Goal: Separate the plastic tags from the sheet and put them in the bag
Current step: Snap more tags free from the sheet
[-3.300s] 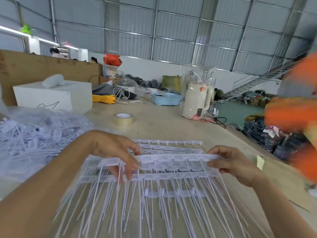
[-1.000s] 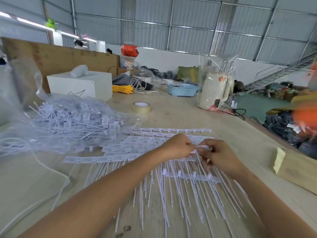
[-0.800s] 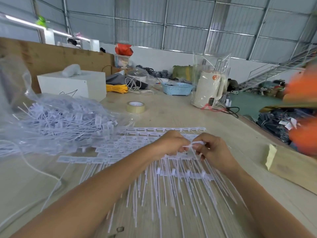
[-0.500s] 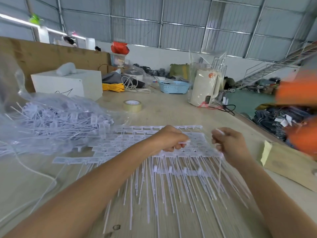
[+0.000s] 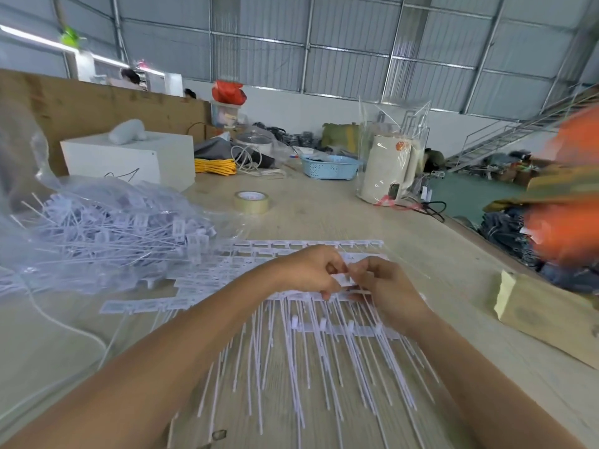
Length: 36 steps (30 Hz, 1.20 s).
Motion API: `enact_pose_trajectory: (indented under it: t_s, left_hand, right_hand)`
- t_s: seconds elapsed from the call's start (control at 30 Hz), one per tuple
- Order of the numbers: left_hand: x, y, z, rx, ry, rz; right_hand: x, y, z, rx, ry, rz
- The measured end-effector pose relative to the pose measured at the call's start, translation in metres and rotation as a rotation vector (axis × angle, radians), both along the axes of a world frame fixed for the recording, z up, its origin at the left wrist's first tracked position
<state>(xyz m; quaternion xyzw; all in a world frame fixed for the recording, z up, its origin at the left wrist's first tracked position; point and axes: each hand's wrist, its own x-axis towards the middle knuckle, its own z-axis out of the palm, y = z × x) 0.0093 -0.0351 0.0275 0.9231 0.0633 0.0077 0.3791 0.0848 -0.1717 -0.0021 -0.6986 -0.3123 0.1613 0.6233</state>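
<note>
No legible text, brand or number is found. Faint print is noted on the tape roll, a dark scribbled mark on the white box and an orange emblem on the kettle; none can be read.

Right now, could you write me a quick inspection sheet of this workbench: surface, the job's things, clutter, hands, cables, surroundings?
Surface: pale wooden table, long and wide.
Job's things: white tag sheet lies flat in front of the person, thin tails pointing toward them; clear bag at left already holds loose tags.
Clutter: tape roll, white box, blue basket, wrapped kettle, cardboard piece.
Hands: left hand and right hand meet over the sheet's head row, fingers curled on a tag.
Cables: yellow coil; black cord by the kettle.
Surroundings: metal-walled hall, staircase, blurred orange shapes at right.
</note>
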Motion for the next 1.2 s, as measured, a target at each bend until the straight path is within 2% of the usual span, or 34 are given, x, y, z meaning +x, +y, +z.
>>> enact_pose_trajectory:
  t_s: [0.2,0.57,0.67,0.8,1.0,1.2]
  left_hand:
    - [0.0,0.001,0.0,-0.009,0.001,-0.005]
    - [-0.007,0.012,0.009,0.04,0.045,0.106]
    - [-0.008,0.015,0.011,-0.003,0.066,0.087]
    - [-0.008,0.015,0.008,-0.159,0.03,0.115]
    - [-0.003,0.016,0.002,0.047,0.014,0.148]
    - [-0.004,0.016,0.003,0.032,0.083,0.141]
  right_hand:
    - [0.003,-0.002,-0.001,-0.103,-0.149,0.007]
    - [0.002,0.007,0.008,-0.08,-0.238,-0.014]
    - [0.005,0.013,0.017,-0.172,-0.238,0.05]
    - [0.018,0.016,0.026,-0.361,-0.206,0.206]
    - [0.019,0.01,0.01,-0.3,-0.122,0.303]
    - [0.012,0.01,0.008,-0.261,-0.259,0.212]
